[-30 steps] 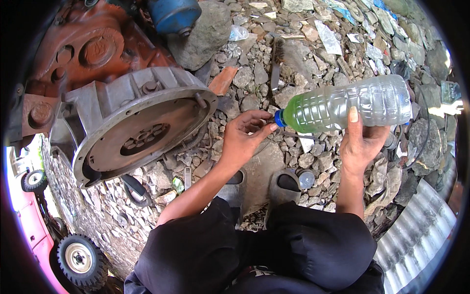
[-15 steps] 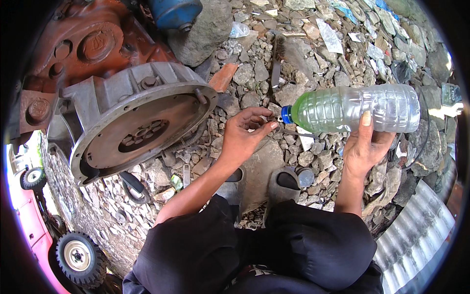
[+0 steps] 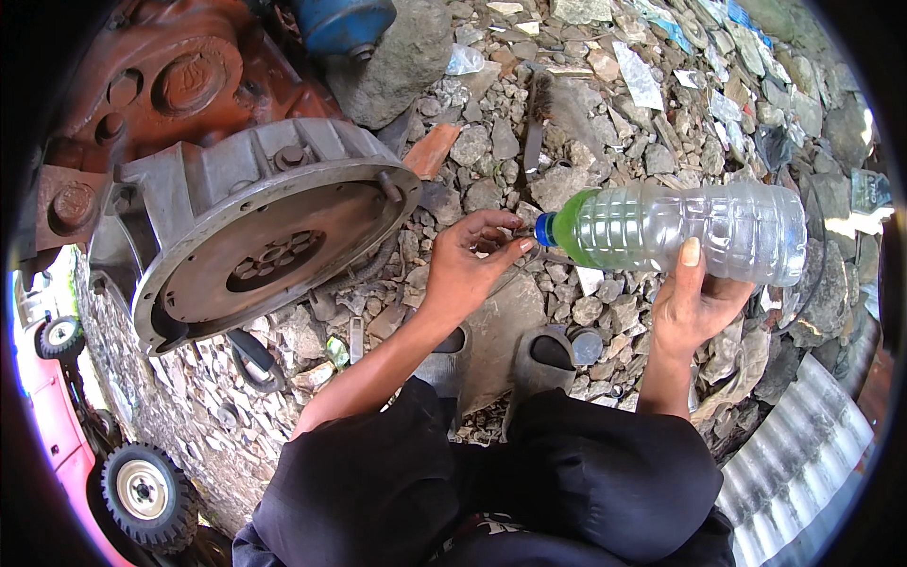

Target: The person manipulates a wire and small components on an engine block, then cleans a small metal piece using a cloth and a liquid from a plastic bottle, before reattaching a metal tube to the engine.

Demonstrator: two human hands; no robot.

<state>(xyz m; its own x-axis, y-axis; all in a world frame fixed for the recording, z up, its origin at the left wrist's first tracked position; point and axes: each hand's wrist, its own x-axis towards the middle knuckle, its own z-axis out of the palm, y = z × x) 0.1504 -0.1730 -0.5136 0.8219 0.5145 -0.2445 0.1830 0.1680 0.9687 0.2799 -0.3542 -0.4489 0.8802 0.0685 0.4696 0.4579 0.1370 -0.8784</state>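
Note:
A clear plastic bottle lies on its side in the air, held from below by my right hand, its thumb along the near wall. Green liquid shows at its neck end, below a blue cap that points left. My left hand is pinched at the cap's tip, with thumb and fingers closed round a small dark piece too small to name. Left of that hand stands a grey metal housing with a round plate, bolted to a rusty red engine block.
Loose stones and litter cover the ground. A wire brush lies beyond my hands. A blue canister sits by a boulder. Corrugated sheet lies at right; a pink vehicle stands at left.
The bottle's base end has tipped down toward me, and my right hand has dropped slightly with it. My left hand keeps its pinch at the cap.

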